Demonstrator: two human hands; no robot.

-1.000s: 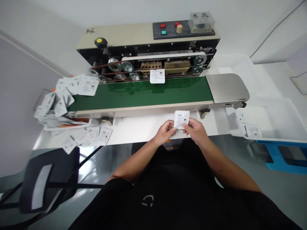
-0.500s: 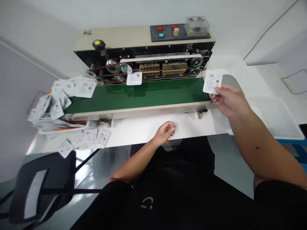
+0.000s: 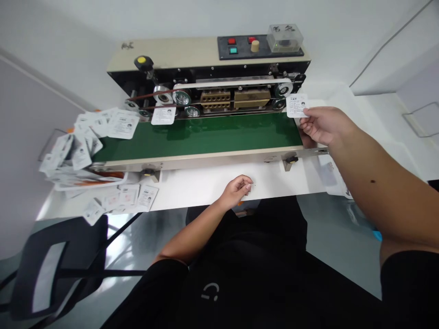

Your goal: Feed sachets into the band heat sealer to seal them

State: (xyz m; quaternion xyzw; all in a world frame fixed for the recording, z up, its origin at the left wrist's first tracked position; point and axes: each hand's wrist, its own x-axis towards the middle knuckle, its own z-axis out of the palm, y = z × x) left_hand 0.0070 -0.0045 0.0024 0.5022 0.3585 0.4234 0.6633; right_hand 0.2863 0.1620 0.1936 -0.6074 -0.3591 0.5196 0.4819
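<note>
Right hand (image 3: 321, 125) pinches 1 printed white packet (image 3: 295, 106), lettering (image 3: 297, 109) seemingly too small to read.

I counted 2 hands (image 3: 322, 125), 1 machine (image 3: 164, 49), 1 green belt (image 3: 206, 139), 2 red buttons (image 3: 232, 41), 1 teal button (image 3: 233, 50), 1 chair (image 3: 82, 240).

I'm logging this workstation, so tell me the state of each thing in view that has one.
Held packet, pinched near its lower right corner
Right hand, closed on that packet
Left hand, loosely curled at the table
Second packet, at the machine's left rollers
Green belt, stretched flat; running or stopped unclear
White bin, heaped with packets
Clear box, sitting on the control panel
</note>
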